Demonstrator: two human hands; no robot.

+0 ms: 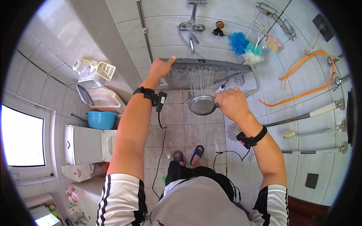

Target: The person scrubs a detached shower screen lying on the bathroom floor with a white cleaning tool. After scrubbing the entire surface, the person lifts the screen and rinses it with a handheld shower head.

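My left hand (159, 68) grips the upper left corner of a grey-framed panel (223, 63), which looks like a window screen. The panel stands tilted by the tiled wall, and its face is wet and partly veiled by spray. In my right hand (234, 104) is a round metal shower head (202, 105), held by its handle. Water jets (199, 80) fan from it onto the panel's face. A pale hose (256, 80) runs up from behind that hand. Close beside the right hand shows a bottle with a blue cap (222, 87), mostly hidden.
Wall-mounted shower taps (193, 27) and bath puffs (239, 43) are ahead. At right hang an orange hose (308, 94) and a mop (288, 119). A blue basin (101, 119) and a toilet (84, 144) stand left. Cables (163, 141) dangle over the tiled floor (195, 132).
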